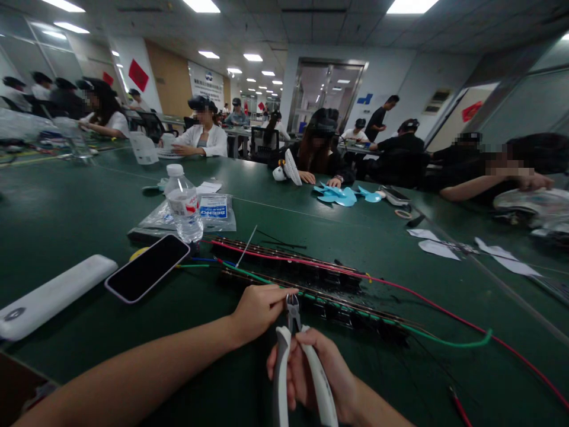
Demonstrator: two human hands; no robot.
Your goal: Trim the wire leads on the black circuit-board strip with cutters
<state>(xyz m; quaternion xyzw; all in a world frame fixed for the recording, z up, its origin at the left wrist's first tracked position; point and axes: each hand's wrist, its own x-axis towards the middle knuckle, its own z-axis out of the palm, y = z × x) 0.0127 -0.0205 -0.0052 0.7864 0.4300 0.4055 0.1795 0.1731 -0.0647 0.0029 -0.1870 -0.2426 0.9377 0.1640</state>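
Note:
My right hand [326,365] is wrapped round the white-and-grey handles of a pair of cutting pliers [294,317], whose jaws point away from me. Just left of the jaws, my left hand [260,308] is closed, with its index fingertip at the near edge of a long dark rail-like strip [342,314]. Whatever those fingers pinch is too small to make out. A green wire [457,343] runs along this strip, and a red wire [400,286] along a second, similar strip [306,267] behind it. A thin pale cable tie [247,246] sticks up near their left ends.
On the left lie a phone [149,268] and a long white device [57,296]. A water bottle [183,204] stands beside plastic bags [222,222]. Blue blade-like pieces [338,194] and paper scraps [433,244] lie farther off. Several people sit around the green table [111,196].

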